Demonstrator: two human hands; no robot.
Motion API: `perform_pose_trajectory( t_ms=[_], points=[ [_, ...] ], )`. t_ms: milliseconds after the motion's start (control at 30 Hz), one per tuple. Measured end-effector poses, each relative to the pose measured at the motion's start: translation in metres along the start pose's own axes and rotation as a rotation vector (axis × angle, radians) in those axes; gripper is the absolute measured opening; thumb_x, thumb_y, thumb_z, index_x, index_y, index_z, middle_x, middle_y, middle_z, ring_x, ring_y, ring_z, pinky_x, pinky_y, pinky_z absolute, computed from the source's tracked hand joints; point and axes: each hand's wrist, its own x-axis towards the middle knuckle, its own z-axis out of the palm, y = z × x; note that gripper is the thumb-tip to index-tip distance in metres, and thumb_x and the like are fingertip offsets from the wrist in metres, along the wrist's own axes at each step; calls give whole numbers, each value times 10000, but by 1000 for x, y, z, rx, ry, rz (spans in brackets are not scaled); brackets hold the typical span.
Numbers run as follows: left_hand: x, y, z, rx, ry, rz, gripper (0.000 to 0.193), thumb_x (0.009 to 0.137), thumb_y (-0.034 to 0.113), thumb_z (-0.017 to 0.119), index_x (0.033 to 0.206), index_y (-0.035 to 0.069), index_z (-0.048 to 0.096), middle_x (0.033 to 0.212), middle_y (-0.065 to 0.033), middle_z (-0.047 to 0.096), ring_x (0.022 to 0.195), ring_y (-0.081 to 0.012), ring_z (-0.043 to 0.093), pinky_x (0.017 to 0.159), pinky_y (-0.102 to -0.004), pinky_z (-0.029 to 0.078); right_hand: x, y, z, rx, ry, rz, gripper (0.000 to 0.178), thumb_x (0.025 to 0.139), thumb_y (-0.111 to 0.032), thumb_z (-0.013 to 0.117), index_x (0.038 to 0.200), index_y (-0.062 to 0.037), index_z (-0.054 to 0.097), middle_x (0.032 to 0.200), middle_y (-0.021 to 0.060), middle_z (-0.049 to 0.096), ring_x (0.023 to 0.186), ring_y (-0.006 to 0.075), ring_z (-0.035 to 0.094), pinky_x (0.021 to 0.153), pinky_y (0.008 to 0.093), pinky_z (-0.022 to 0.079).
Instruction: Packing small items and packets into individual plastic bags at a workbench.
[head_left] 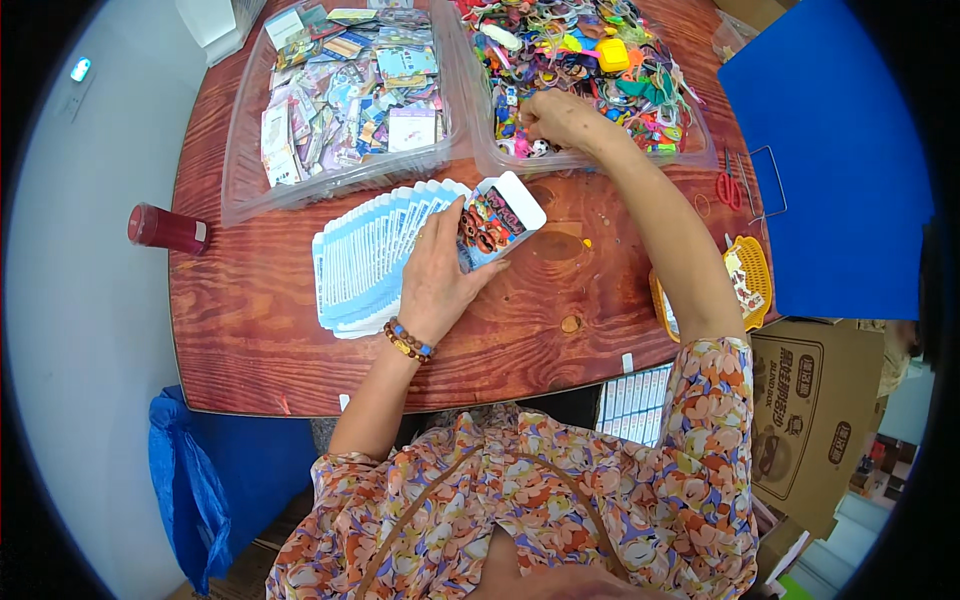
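My left hand [437,272] rests on the table, thumb and fingers closed around a small printed carton [492,222] whose white end flap stands open at its right. Under and left of that hand, a fanned row of flat blue-and-white cartons [365,262] overlaps across the wood. My right hand [562,118] reaches into a clear plastic bin [700,158] heaped with small colourful toys [575,50]. Its fingers are bent together among the toys at the near left corner; whatever they pinch is hidden. A small black-and-white ball [540,148] lies just below them.
Left of the toys stands another clear bin [240,165] full of flat packets [350,100]. A dark red jar [168,229] lies at the left edge. Red scissors [728,188] and a yellow basket [757,268] sit at the right, near a blue panel [830,150] and a cardboard box [815,420].
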Motion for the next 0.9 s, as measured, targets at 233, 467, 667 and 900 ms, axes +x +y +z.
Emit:
perform_pose_trajectory(
  t_ms=[233,467,667,900],
  points=[
    [6,1,-2,-47,20,25,850,681,214,881,1366,-27,440,1093,-184,569,1015,-348,587,868,-412,502,-47,-2,-37,525,96,65,203,815,-194,713,947,-42,726,863,126,710,834,253,687,764,388,524],
    [10,10,4,-24,22,59,835,680,223,877,1353,-25,448,1054,-182,560,981,-357,584,829,-429,503,-120,-56,-15,262,435,-502,111,838,-130,724,903,-40,716,1116,88,651,1055,252,600,909,368,445],
    [0,8,7,-44,10,79,820,692,227,870,1348,-28,449,1048,-183,563,960,-361,592,812,-431,509,-125,-45,0,340,485,-492,160,880,-139,691,995,-28,695,1232,116,650,1166,331,587,1008,407,432],
    [-6,13,9,-78,-88,58,818,708,241,865,1346,-44,440,1055,-192,559,978,-359,585,828,-437,507,-40,30,-27,1,201,52,275,896,-256,606,1064,-71,721,1040,119,726,962,332,690,823,435,542]
  ],
)
